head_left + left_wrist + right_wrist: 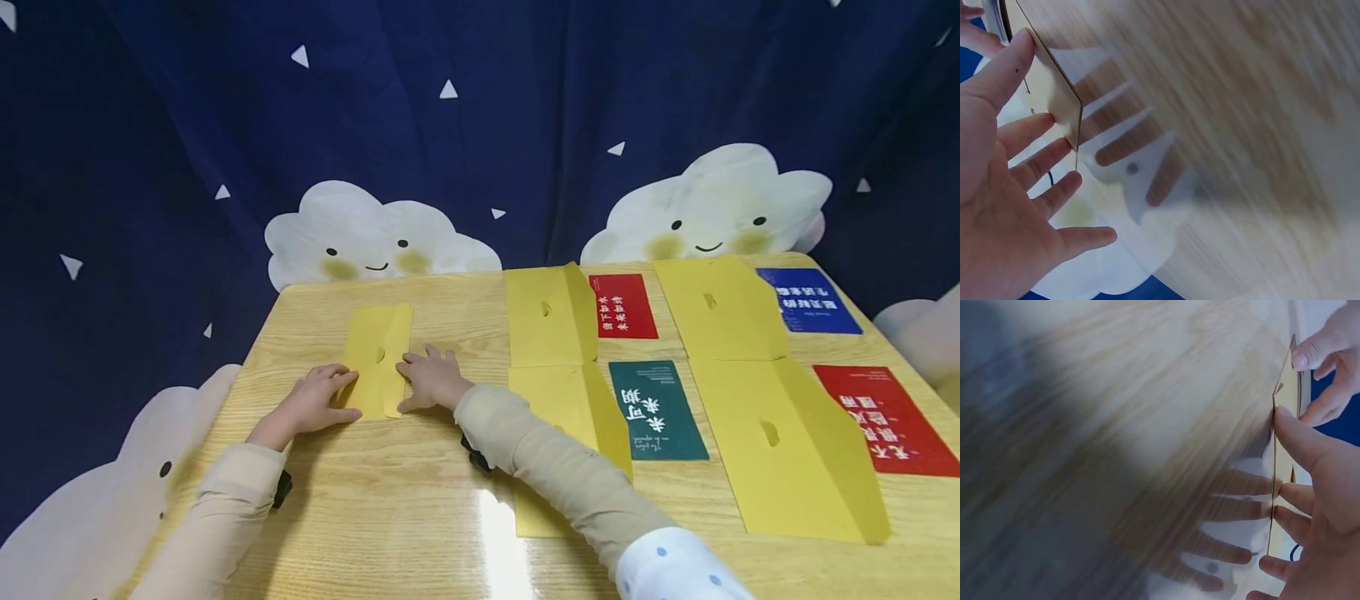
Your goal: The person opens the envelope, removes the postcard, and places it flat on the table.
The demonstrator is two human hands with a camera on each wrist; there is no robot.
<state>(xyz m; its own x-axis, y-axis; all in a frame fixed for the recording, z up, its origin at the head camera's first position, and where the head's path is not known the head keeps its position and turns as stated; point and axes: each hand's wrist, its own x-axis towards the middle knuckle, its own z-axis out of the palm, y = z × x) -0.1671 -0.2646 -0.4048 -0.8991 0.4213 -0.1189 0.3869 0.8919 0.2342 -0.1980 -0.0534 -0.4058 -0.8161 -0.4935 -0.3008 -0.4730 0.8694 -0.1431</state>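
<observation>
A folded yellow envelope (365,358) with a small half-moon slot lies on the left part of the wooden table. At its left edge is my left hand (318,400), the thumb and fingertips touching the border with the fingers spread. My right hand (435,380) lies along the opposite edge, fingers spread too, fingertips on the folded flap side. Both wrist views show the envelope edge-on, with fingertips of the left hand (1016,175) and of the right hand (1329,506) at its rim and reflected in the glossy tabletop.
Several yellow envelopes (551,312) with raised flaps lie in two columns to the right. Beside them are a red card (626,307), a green card (660,412), a blue card (813,302) and another red card (888,417). A dark blue curtain (420,125) hangs behind the table (375,508).
</observation>
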